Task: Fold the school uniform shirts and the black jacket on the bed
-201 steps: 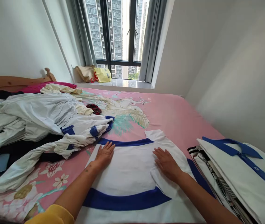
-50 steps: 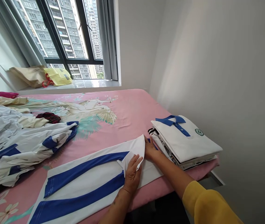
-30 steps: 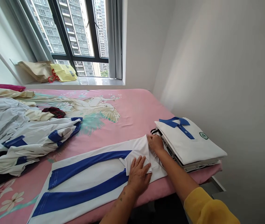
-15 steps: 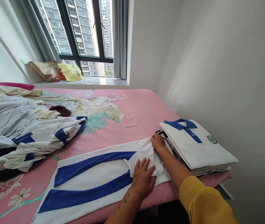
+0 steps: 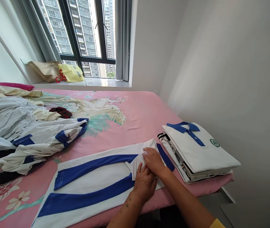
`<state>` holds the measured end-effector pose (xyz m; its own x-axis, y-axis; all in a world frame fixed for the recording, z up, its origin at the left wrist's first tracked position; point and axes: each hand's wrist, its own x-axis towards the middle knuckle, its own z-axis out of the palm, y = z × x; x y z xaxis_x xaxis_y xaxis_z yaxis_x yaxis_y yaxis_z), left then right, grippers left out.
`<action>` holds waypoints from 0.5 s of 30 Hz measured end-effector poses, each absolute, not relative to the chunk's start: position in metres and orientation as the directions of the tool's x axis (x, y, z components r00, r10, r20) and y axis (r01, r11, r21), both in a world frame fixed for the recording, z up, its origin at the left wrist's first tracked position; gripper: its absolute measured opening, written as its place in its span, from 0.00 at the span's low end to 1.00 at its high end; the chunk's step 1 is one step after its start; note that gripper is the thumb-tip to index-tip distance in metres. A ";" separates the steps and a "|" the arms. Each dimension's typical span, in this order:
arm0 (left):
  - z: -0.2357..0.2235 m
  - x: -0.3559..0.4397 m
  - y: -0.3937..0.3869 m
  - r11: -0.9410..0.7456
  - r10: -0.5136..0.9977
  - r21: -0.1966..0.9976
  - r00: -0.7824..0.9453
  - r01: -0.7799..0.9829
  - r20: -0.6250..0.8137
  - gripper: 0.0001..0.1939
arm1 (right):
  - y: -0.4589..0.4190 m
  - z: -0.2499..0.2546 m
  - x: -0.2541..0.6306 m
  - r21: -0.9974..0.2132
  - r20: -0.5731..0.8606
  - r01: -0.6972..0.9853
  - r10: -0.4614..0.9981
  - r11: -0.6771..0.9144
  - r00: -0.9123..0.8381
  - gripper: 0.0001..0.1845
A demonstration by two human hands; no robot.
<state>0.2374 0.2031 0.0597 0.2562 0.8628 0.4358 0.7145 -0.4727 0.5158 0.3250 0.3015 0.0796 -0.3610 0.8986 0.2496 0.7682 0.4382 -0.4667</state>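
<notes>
A white garment with blue stripes (image 5: 94,177) lies flat along the near edge of the pink bed (image 5: 137,117). At its right end a white flap (image 5: 137,160) is folded over. My left hand (image 5: 144,182) lies flat on that flap, fingers stretched out. My right hand (image 5: 152,160) rests just above it, fingers curled on the same fold, and partly overlaps the left hand. Right of both hands stands a stack of folded clothes (image 5: 196,152), topped by a white polo shirt with a blue collar.
A heap of unfolded white, blue and dark clothes (image 5: 23,133) covers the bed's left side. Two bags (image 5: 59,71) sit on the window sill at the back. A white wall runs along the right side, close to the stack.
My right hand has come back from the garment's far corner beside the stack to the fold, over my left hand. The left hand stays pressed on the flap. The view has barely shifted.
</notes>
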 end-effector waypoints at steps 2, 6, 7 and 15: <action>0.056 0.237 0.203 -0.464 0.868 0.538 0.239 0.704 0.435 0.18 | 0.300 0.079 0.345 -0.608 0.349 0.688 0.912 0.396 -0.217 0.16; 0.051 0.237 0.208 -0.429 0.891 0.625 0.195 0.652 0.409 0.17 | 0.295 0.073 0.380 -0.772 0.370 0.555 0.929 0.310 -0.004 0.16; 0.053 0.236 0.210 -0.408 0.905 0.666 0.178 0.625 0.387 0.16 | 0.293 0.071 0.385 -0.763 0.366 0.568 0.931 0.309 -0.015 0.15; 0.107 0.215 0.232 -0.025 1.000 1.000 -0.002 0.011 0.025 0.22 | 0.289 0.071 0.388 -0.370 0.191 0.791 0.873 0.487 -0.448 0.25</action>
